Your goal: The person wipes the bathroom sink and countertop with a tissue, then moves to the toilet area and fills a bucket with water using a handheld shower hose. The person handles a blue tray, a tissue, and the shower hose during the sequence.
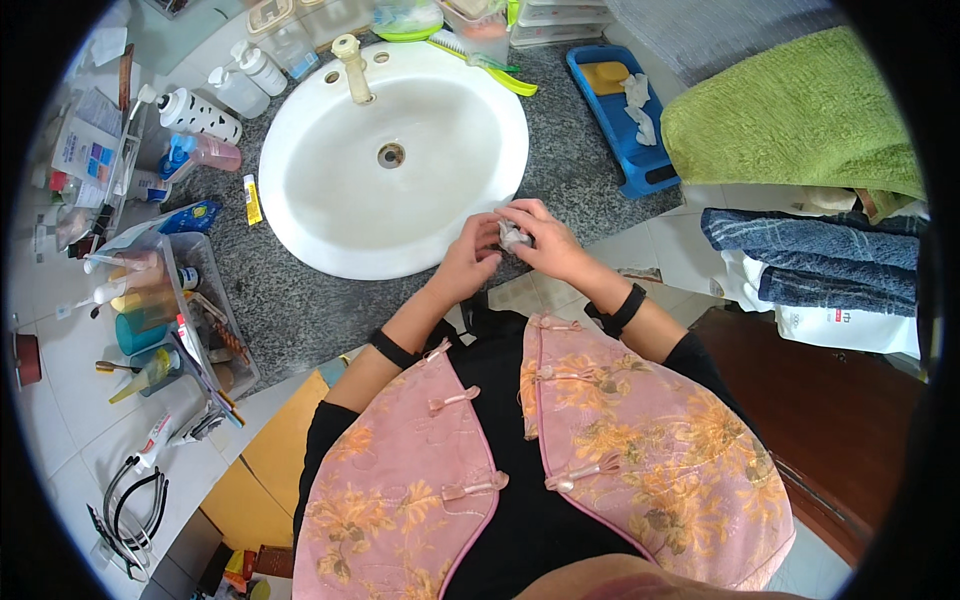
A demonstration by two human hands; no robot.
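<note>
Both hands are together over the front right rim of a white oval washbasin [397, 150]. My right hand [546, 238] holds a crumpled white tissue [514, 235] between its thumb and fingers. Close beside it, my left hand [472, 255] has curved fingers that reach the tissue's left side; whether they grip it cannot be told. A beige faucet [354, 69] stands at the basin's far edge. To the right, a blue plastic tray [611, 124] holds a yellow bar of soap [611, 73] and crumpled white tissue pieces [640, 124].
Pump bottles [199, 115] and a yellow tube [251, 199] lie left of the basin on the speckled stone counter [300, 322]. A clear bin [206, 262] holds cups and toothbrushes. A green brush handle [511, 81] overlaps the basin's rim. Green [787, 112] and dark blue towels [810, 240] hang right.
</note>
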